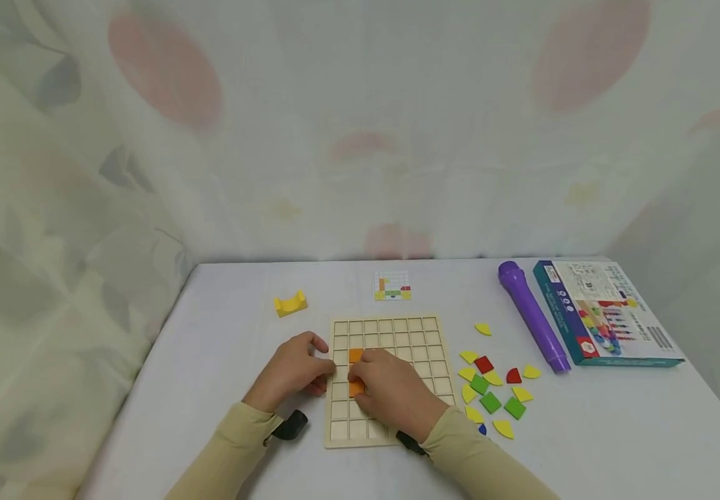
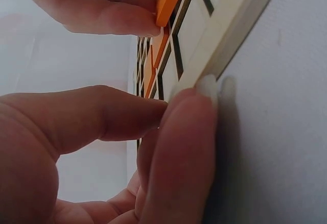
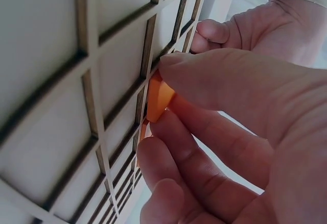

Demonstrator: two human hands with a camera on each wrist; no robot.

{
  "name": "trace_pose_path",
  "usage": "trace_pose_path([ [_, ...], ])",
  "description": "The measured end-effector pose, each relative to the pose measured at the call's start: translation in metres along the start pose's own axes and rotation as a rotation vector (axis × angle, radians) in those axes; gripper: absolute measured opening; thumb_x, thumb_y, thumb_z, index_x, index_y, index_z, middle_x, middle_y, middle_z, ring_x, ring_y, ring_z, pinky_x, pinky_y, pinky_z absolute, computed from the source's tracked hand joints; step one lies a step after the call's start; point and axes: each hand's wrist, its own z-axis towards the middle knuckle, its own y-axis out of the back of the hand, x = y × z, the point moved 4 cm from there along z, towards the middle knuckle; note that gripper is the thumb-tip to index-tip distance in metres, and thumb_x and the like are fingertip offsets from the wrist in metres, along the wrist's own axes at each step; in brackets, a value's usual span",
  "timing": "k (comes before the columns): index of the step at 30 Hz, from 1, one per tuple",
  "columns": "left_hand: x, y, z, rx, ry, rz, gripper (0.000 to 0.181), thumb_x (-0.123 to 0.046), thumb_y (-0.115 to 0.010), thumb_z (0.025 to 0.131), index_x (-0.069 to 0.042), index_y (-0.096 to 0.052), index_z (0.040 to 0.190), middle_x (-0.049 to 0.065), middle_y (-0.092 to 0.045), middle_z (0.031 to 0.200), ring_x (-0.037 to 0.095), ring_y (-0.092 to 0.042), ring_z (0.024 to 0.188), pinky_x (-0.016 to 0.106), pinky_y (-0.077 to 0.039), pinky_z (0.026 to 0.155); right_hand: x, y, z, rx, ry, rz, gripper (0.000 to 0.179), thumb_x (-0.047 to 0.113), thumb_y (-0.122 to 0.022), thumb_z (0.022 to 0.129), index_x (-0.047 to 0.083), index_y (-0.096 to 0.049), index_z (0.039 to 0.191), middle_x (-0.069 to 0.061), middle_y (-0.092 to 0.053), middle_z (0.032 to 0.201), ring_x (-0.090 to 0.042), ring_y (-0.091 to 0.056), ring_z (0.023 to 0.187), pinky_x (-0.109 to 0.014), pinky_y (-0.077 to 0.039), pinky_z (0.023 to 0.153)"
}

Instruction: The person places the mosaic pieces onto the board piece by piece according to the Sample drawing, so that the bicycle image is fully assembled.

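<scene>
A pale wooden grid board (image 1: pixel 408 339) lies on the table with orange tiles in one column near its left side. My right hand (image 1: pixel 394 390) is over the board and pinches an orange square tile (image 3: pixel 159 99) between thumb and fingers. That tile stands tilted at a grid cell in the right wrist view. Farther up the column, another orange tile (image 1: pixel 356 355) sits in the grid. At the board's left edge, my left hand (image 1: pixel 291 368) pinches the rim with thumb and index finger, as the left wrist view shows.
Right of the board lie several yellow quarter-round pieces (image 1: pixel 504 428), green squares (image 1: pixel 491 402) and red pieces (image 1: pixel 484 364). Behind them are a purple microphone-shaped tube (image 1: pixel 534 316) and a box (image 1: pixel 616 319). A pattern card (image 1: pixel 392 285) and a yellow stand (image 1: pixel 291 304) lie beyond the board.
</scene>
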Motion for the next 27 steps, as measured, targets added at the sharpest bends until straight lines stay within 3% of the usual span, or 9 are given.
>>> trace_pose_path([
  [27,-0.0022,0.0005,-0.0007,-0.003,0.005,0.015,0.033,-0.014,-0.079,0.09,-0.005,-0.063,0.118,0.011,-0.073,0.071,0.018,-0.072,0.054,0.033,-0.063,0.058,0.0004,-0.0025,0.0015,0.006,0.011,-0.01,0.016,0.014,-0.085,0.089,0.018,-0.082,0.104,0.009,-0.066,0.096,-0.007,-0.058,0.09,-0.021,-0.053,0.074],
])
